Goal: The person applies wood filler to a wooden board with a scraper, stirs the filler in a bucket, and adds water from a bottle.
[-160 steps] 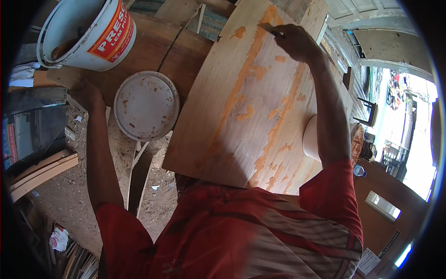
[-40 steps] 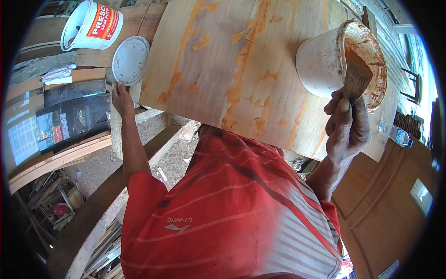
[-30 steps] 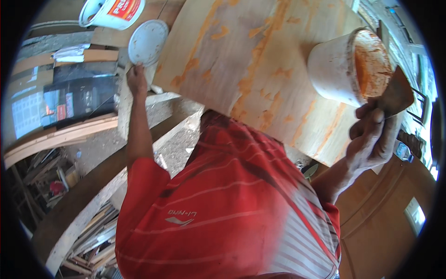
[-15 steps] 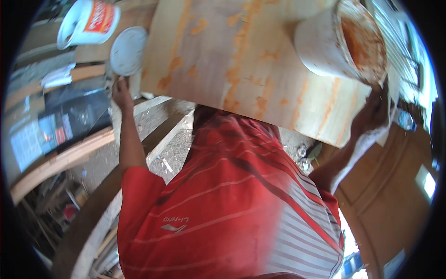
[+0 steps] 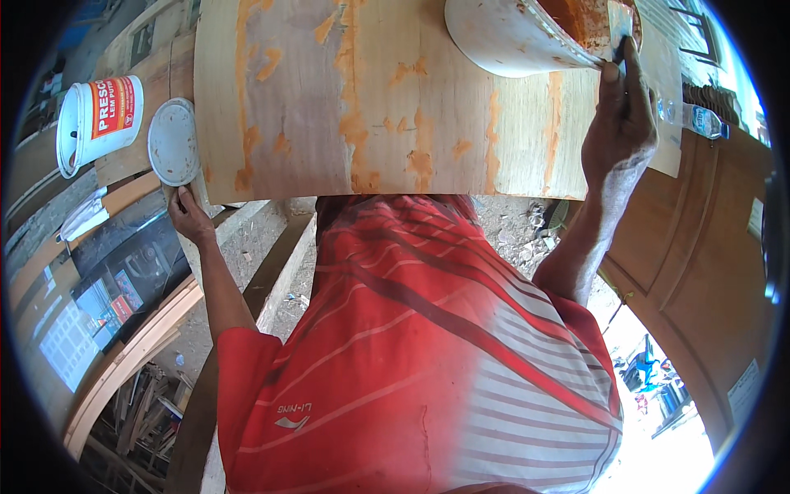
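Right hand at the bucket, left hand by the lid. About five seconds ago the right hand had the scraper over the board's far part, beside an orange streak; about a second ago it held the blade up before the bucket's mouth. Now the blade stands at the rim of the bucket, its tip toward the orange putty inside; whether it touches the inner wall cannot be told. The change places the work, as judged here, at the putty supply rather than on the board, which spreads forward and to the left of the right hand, its pale face marked with orange streaks and patches. The right hand is closed, thumb and fingers pinching the scraper, the handle largely hidden in the grip. The bucket sits on the board, just ahead of that hand and slightly to its left. The left hand is partly curled, thumb tip at the near edge of the lid; whether it grips anything cannot be told. A second bucket is ahead and to the left of the left hand; a bottle lies near the right hand, on its right.
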A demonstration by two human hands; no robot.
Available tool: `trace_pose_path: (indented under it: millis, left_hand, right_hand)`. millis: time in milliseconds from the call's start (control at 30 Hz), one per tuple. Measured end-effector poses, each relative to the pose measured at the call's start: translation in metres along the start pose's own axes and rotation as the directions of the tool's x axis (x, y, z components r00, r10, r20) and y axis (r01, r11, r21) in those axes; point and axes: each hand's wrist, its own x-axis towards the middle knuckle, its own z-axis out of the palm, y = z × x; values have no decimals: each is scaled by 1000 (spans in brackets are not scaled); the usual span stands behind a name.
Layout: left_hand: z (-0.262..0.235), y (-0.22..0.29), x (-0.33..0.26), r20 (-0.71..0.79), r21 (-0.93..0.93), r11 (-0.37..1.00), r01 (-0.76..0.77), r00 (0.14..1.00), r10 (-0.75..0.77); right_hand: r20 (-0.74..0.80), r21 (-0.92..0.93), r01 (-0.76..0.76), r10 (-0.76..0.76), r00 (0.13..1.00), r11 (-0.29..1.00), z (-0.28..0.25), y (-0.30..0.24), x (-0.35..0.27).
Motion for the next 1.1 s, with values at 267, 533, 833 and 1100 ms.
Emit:
trace_pose_path:
  millis: [267, 533, 833, 1100]
  left_hand:
    - [2, 9, -2, -33, 12, 999, 32, 999, -31]
    - [5, -6, 1, -76, 82, 996, -33, 996, 39]
    - [8, 4, -7, -95, 167, 980, -108, 988, 125]
    - [7, -3, -6, -71, 186, 973, -134, 986, 150]
  right_hand:
    - [-4, 68, -20, 20, 1000, 998, 6, 3, 3]
    - [-6, 170, -58, 60, 998, 984, -6, -1, -11]
    - [362, 153, -153, 89, 928, 976, -26, 9, -85]
    - [669, 2, -91, 66, 740, 996, -56, 8, -146]
